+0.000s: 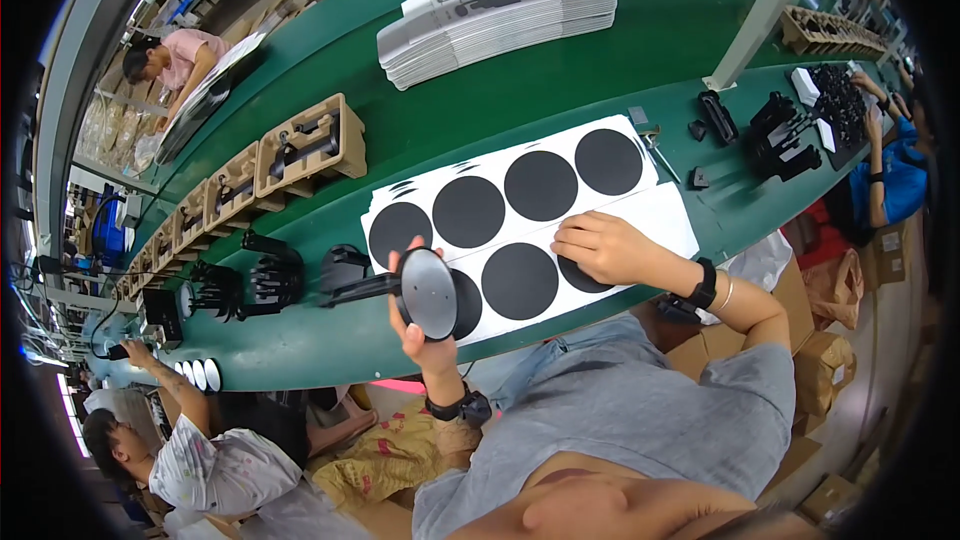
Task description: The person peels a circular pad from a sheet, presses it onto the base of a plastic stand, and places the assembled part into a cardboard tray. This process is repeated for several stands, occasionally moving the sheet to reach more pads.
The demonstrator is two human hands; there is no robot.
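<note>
My left hand point(418, 335) grips a black stand with a round base point(428, 292), its underside turned toward me and its stem point(355, 290) pointing left. My right hand point(605, 248) rests on a white backing sheet point(660, 215), its fingertips at the edge of a round black pad point(585, 275). Beside it on the same sheet lies another black disc point(519, 280). A second white sheet point(640, 140) behind holds several black discs, such as one disc point(540, 185). Both sheets lie on the green conveyor table point(450, 130).
Black stand parts point(262, 275) stand left of the sheets. Brown moulded trays point(310, 145) with black parts line the belt. A stack of flat printed cartons point(495, 20) lies farther back. Other people work at the lower left point(215, 460), upper left point(175, 55) and right point(885, 175).
</note>
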